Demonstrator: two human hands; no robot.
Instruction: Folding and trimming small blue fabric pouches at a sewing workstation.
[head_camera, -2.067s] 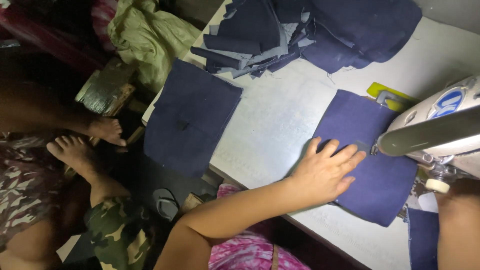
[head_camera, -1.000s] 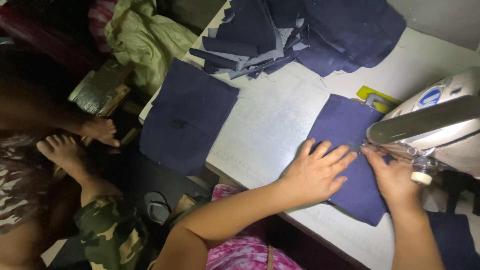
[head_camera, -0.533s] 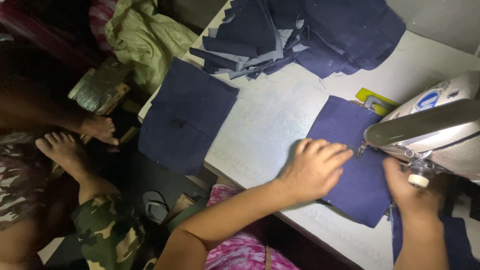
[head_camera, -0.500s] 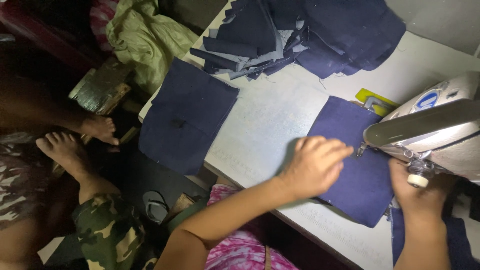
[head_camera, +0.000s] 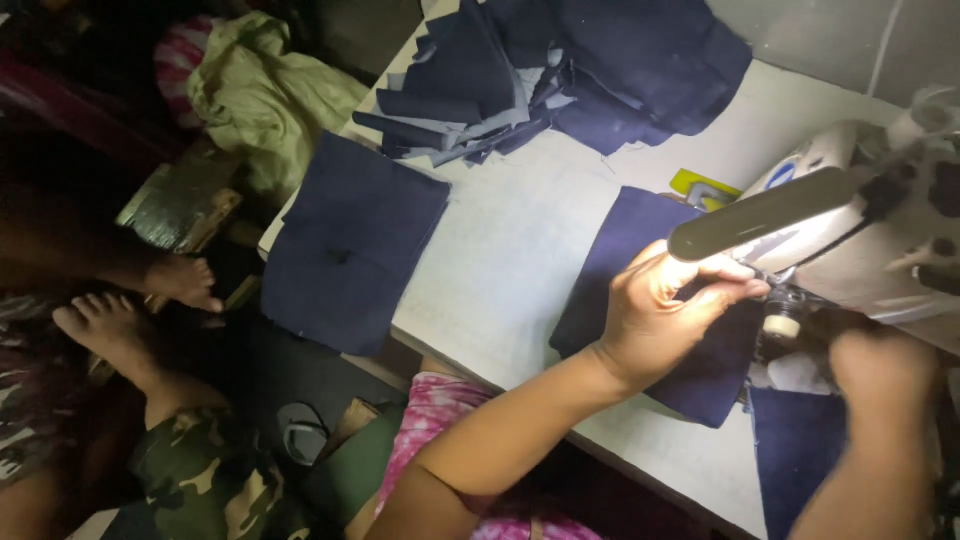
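A dark navy fabric piece (head_camera: 640, 300) lies flat on the white surface (head_camera: 520, 260), its right edge running under the head of the sewing machine (head_camera: 850, 220). The left hand (head_camera: 665, 315) rests on this piece with fingers curled, the fingertips (head_camera: 745, 290) pinching the cloth just beside the machine's foot, in the bright spot of the machine lamp. The right hand (head_camera: 880, 375) sits low at the right, in shadow below the machine; whether it is open or closed cannot be told. Another strip of navy cloth (head_camera: 795, 450) hangs past the near edge of the surface beside it.

Between the held piece and the left edge of the surface lies a wide bare stretch of white top. A second square navy piece (head_camera: 350, 245) lies at that left edge, its lower half drooping over the rim. At the far side a loose pile of navy cut pieces (head_camera: 560, 70) spreads across the top, well apart from the held piece. A small yellow-green object (head_camera: 700, 185) shows just behind the held cloth, near the machine.

Off the surface to the left, on the dark floor, are another person's bare feet (head_camera: 140, 310), a pale green bundle of cloth (head_camera: 265, 95) and a sandal (head_camera: 300, 435).
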